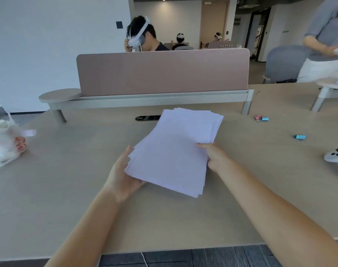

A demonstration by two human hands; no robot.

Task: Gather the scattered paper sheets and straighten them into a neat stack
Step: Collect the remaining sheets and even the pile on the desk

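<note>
A loose pile of white paper sheets (176, 151) is held above the middle of the wooden table (68, 189), tilted with its far end toward the divider. The sheets' edges are fanned and uneven at the left, right and near sides. My left hand (124, 176) cups the pile's near left corner from below, fingers under the sheets. My right hand (215, 157) grips the pile's right edge, thumb on top.
A pink desk divider (162, 72) stands behind the pile, with a cable port (147, 118) in front of it. Binder clips (261, 118) (300, 137) and a white controller (335, 157) lie at right. A plastic bag (5, 145) sits at left. People sit and stand beyond.
</note>
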